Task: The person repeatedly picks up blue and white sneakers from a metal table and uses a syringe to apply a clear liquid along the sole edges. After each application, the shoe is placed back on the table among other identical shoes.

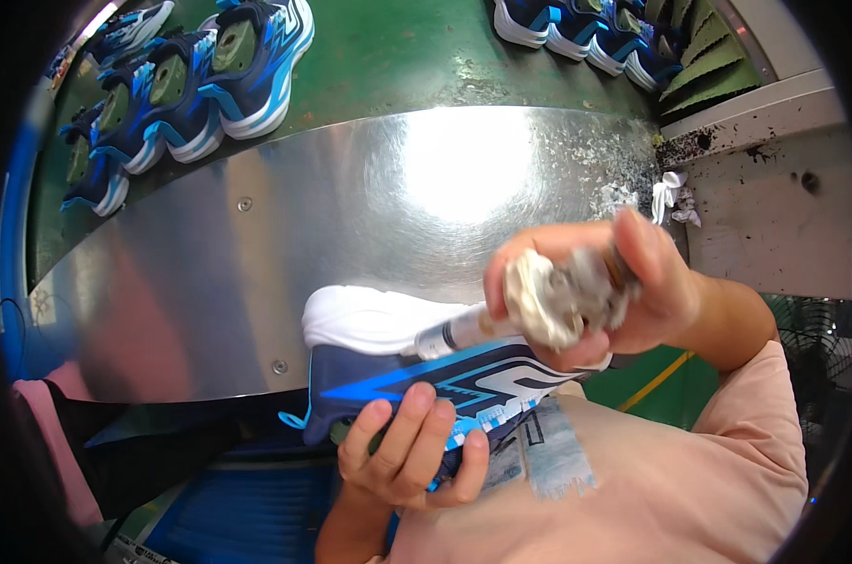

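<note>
Left hand (402,456) is half closed, with its fingers bent around the lower side of one shoe (393,376), which is gripped firmly. By the right hand (661,296), closed in a curl, one syringe-like tube (463,331) is held, together with a blurred, lumpy wad (543,305) of cream and grey; of what it is made cannot be told.

The shoe is located at the near edge of the counter (341,226), in front of the person's chest; whether it rests on the metal cannot be seen. It is turned on its side: the smooth white sole is faced away from the body, and the navy upper, printed with bright blue, is faced upward. Its long axis runs from left to right. The heel, marked by a light-blue loop (295,420), is pointed left; the toe end is partly covered by the right hand. The clear, cylindrical tube is slanted down to the left, with its tip at the seam between sole and upper.

The counter is covered by brushed, shiny metal, where two screws (245,203) are seen. Beyond it, on a scuffed green surface (398,56), at least five shoes (167,89) are placed at left and four (576,28) at right.
</note>
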The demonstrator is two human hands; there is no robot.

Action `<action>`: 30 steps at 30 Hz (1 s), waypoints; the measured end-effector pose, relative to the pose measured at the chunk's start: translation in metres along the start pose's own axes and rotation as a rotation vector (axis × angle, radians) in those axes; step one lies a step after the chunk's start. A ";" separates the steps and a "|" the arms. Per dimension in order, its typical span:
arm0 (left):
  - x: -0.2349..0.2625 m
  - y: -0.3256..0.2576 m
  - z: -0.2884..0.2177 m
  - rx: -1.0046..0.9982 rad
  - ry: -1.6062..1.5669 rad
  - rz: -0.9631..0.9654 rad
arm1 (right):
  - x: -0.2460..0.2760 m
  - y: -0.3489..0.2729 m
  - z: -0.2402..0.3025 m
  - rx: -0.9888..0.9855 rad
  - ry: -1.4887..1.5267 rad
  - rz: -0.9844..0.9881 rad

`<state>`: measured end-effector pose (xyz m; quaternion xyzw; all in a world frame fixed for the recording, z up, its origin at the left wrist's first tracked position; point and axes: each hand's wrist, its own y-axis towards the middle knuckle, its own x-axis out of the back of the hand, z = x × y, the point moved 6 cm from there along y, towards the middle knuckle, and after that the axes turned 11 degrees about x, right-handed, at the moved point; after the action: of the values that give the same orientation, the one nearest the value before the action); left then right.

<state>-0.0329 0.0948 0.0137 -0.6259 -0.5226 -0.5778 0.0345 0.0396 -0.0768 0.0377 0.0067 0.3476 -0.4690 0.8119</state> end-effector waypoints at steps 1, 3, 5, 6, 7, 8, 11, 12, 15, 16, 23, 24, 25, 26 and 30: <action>-0.006 -0.003 -0.003 -0.013 0.018 -0.018 | -0.001 -0.004 0.001 0.003 -0.011 -0.011; -0.012 -0.005 -0.007 -0.022 0.036 -0.013 | -0.005 -0.016 -0.002 0.003 0.000 -0.052; -0.013 -0.007 -0.007 -0.032 0.053 -0.009 | -0.007 -0.027 -0.004 -0.001 -0.001 -0.047; -0.014 -0.007 -0.007 -0.036 0.066 -0.019 | -0.006 -0.032 -0.003 0.008 0.003 -0.018; -0.014 -0.009 -0.006 -0.051 0.078 -0.020 | -0.005 -0.036 -0.003 0.025 -0.018 -0.027; -0.014 -0.010 -0.007 -0.065 0.070 -0.006 | -0.005 -0.042 -0.002 0.041 -0.039 -0.038; -0.014 -0.012 -0.010 -0.070 0.090 0.014 | 0.000 -0.056 0.002 0.081 -0.124 -0.032; -0.014 -0.014 -0.009 -0.037 0.085 0.026 | 0.002 -0.061 0.004 0.094 -0.154 -0.050; -0.017 -0.017 -0.009 -0.001 0.101 0.023 | 0.007 -0.079 0.006 0.103 -0.148 -0.091; -0.016 -0.018 -0.009 0.001 0.121 0.015 | 0.008 -0.084 0.006 0.094 -0.139 -0.093; -0.014 -0.006 -0.015 0.044 0.155 0.017 | 0.025 -0.125 0.004 0.086 -0.172 -0.178; -0.012 -0.004 -0.015 0.051 0.170 0.031 | 0.030 -0.129 0.003 0.115 -0.165 -0.174; -0.013 -0.002 -0.015 0.052 0.172 0.044 | 0.035 -0.136 0.001 0.143 -0.159 -0.181; -0.014 -0.001 -0.015 0.071 0.187 0.070 | 0.038 -0.141 -0.002 0.179 -0.148 -0.204; -0.013 0.010 -0.020 0.001 0.225 0.104 | 0.053 -0.158 -0.018 0.279 -0.003 -0.206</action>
<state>-0.0370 0.0689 0.0160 -0.5833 -0.4826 -0.6417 0.1230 -0.0746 -0.1995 0.0442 0.0831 0.2765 -0.5934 0.7513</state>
